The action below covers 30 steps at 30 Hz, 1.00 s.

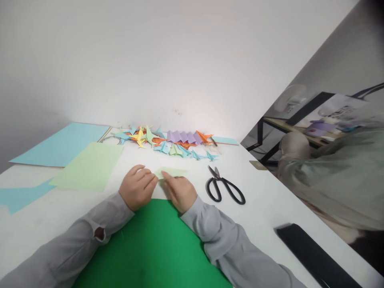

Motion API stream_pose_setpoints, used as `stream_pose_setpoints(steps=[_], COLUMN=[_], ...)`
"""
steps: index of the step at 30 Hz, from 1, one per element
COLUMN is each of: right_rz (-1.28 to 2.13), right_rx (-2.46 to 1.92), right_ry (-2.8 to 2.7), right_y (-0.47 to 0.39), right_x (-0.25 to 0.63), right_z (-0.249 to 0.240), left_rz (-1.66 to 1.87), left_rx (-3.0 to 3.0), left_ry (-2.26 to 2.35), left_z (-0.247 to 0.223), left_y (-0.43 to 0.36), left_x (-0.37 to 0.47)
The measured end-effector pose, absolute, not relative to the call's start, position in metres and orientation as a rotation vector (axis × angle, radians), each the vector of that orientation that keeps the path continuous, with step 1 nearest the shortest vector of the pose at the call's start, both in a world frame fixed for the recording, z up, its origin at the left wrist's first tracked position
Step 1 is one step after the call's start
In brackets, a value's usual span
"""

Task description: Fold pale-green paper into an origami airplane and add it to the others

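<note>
A small piece of pale green paper (pixel 175 172) lies between my hands, just beyond the green sheet (pixel 153 244). My left hand (pixel 139 187) is curled closed at the paper's left end, fingertips hidden. My right hand (pixel 180 191) grips the paper's near edge, with the index finger stretched along its top. To the right of that hand, a pair of black-handled scissors (pixel 225 186) lies with its blades apart. Folded paper cranes and planes (pixel 141 137) in several colours sit in a row along the wall, beside a pleated purple paper (pixel 184 137).
Large light blue sheets (pixel 69 144) and a pale green sheet (pixel 90 166) lie at the left, with a cut blue piece (pixel 27 196) nearer. A black flat object (pixel 315 256) rests at the right table edge. Another person (pixel 336 172) sits beyond that edge.
</note>
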State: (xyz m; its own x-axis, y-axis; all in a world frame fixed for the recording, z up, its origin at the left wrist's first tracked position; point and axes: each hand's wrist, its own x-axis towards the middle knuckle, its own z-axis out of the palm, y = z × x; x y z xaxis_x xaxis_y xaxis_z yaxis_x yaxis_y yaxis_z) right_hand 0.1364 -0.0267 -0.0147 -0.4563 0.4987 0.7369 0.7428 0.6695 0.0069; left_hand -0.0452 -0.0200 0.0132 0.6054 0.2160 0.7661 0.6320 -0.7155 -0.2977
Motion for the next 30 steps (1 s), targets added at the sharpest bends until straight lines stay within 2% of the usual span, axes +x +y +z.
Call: stream_pose_setpoints(steps=[4, 24, 27, 30], right_rz=[-0.449, -0.459, -0.409, -0.317], right_rx=[-0.812, -1.057, -1.129, -1.101], right_ry=[-2.212, -1.981, -1.890, -1.877], right_y=[-0.029, -0.013, -0.009, -0.012], right_x=[0.132, 0.152, 0.159, 0.161], right_z=[-0.014, -0.023, -0.024, -0.020], left_rz=[-0.952, -0.972, -1.045, -1.315], left_rx=[-2.318, -2.292, -2.319, -2.465], left_ry=[-0.563, -0.663, -0.729, -0.976], left_z=[0.012, 0.015, 0.011, 0.008], left_y=[-0.025, -0.019, -0.017, -0.018], left_x=[-0.038, -0.046, -0.050, -0.047])
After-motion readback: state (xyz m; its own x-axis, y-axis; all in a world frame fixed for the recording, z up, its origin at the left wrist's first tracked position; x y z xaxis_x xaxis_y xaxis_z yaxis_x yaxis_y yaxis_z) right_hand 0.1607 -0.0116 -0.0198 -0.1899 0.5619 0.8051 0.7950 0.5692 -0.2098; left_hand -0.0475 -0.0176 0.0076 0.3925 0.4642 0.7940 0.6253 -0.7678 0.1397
